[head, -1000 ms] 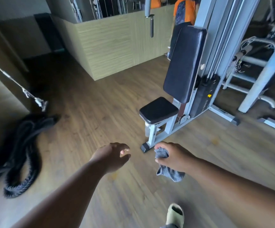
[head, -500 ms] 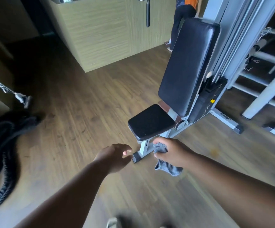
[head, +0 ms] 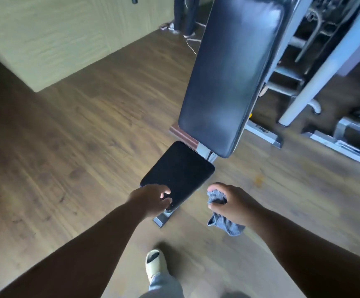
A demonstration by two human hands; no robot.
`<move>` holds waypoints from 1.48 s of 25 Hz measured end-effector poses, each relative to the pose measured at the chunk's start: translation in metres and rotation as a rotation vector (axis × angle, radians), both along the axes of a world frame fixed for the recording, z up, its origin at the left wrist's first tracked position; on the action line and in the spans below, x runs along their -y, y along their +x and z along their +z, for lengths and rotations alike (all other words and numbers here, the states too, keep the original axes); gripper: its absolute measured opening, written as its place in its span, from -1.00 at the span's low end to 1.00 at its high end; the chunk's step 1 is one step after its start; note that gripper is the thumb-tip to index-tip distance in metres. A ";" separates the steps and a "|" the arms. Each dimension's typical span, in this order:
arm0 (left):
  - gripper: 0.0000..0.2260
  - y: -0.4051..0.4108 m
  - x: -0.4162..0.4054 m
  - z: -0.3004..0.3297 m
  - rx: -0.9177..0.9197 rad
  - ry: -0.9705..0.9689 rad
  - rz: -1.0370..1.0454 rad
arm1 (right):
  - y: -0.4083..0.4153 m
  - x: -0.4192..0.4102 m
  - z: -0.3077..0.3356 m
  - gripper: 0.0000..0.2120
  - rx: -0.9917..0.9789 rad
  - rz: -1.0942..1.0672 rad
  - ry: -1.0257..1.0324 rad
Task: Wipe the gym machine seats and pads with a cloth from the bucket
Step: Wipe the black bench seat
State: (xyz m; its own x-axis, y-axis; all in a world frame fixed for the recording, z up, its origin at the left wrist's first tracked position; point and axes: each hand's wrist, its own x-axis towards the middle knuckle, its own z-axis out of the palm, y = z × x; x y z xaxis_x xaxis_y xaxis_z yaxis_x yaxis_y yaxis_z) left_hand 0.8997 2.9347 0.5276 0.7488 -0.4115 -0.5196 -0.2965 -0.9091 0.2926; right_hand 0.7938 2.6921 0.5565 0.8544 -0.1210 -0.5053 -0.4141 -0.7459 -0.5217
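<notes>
A black padded seat (head: pixel 181 173) stands low on a pale metal frame just ahead of me. Behind it rises a long black back pad (head: pixel 230 74), tilted slightly away. My right hand (head: pixel 232 201) grips a bunched grey cloth (head: pixel 224 222), its loose end hanging down, to the right of the seat's front corner. My left hand (head: pixel 151 198) hovers over the seat's near left edge with fingers loosely curled and holds nothing. No bucket is in view.
The machine's white frame (head: pixel 329 61) and floor rails (head: pixel 336 143) fill the right side. A light wooden partition (head: pixel 67 35) stands at the back left, with a person's legs (head: pixel 185 14) beside it. My foot in a pale sandal (head: pixel 155 263) steps on the wooden floor.
I have walked closer to the machine, so the seat and back pad loom larger. Both hands moved forward; my left hand now reaches over the seat's near edge. The ropes have left the view.
</notes>
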 end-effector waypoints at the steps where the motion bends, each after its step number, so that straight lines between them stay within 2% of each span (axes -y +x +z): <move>1: -0.65 0.018 -0.003 -0.013 -0.019 0.011 0.002 | 0.011 -0.004 -0.007 -0.66 -0.017 -0.021 0.001; 4: -0.64 0.062 -0.005 -0.050 -0.056 0.004 0.065 | 0.045 -0.012 -0.036 -0.64 -0.054 -0.049 0.015; 7: -0.61 0.099 0.001 -0.102 0.008 -0.039 0.191 | 0.088 -0.008 -0.083 -0.43 -0.073 -0.057 0.005; 9: -0.57 0.119 0.006 -0.142 0.097 -0.039 0.283 | 0.130 0.001 -0.122 -0.38 0.038 -0.090 -0.097; 12: -0.57 0.139 0.016 -0.208 0.125 -0.100 0.467 | 0.191 0.010 -0.187 -0.54 0.352 -0.013 -0.150; 15: -0.69 0.140 0.028 -0.247 0.200 -0.260 0.726 | 0.203 0.011 -0.255 -0.57 0.379 0.237 -0.229; 18: -0.69 0.134 0.034 -0.258 0.361 -0.235 0.731 | 0.202 0.019 -0.297 -0.50 0.442 0.198 -0.392; 21: -0.70 0.136 0.034 -0.261 0.389 -0.219 0.712 | 0.268 0.005 -0.305 -0.50 0.445 0.144 -0.409; 23: -0.71 0.138 0.033 -0.264 0.382 -0.202 0.709 | 0.304 -0.025 -0.300 -0.53 0.484 0.198 -0.381; 25: -0.72 0.138 0.033 -0.266 0.391 -0.200 0.721 | 0.297 -0.039 -0.301 -0.56 0.526 0.324 -0.362; 27: -0.72 0.138 0.034 -0.265 0.392 -0.205 0.724 | 0.254 -0.019 -0.305 -0.55 0.528 0.414 -0.422; 30: -0.68 0.138 0.033 -0.267 0.390 -0.203 0.724 | 0.220 0.031 -0.302 -0.50 0.454 0.306 -0.477; 34: -0.70 0.139 0.033 -0.266 0.390 -0.203 0.718 | 0.288 -0.012 -0.303 -0.49 0.360 0.150 -0.444; 37: -0.69 0.138 0.033 -0.266 0.393 -0.184 0.719 | 0.277 -0.029 -0.302 -0.49 0.473 0.388 -0.410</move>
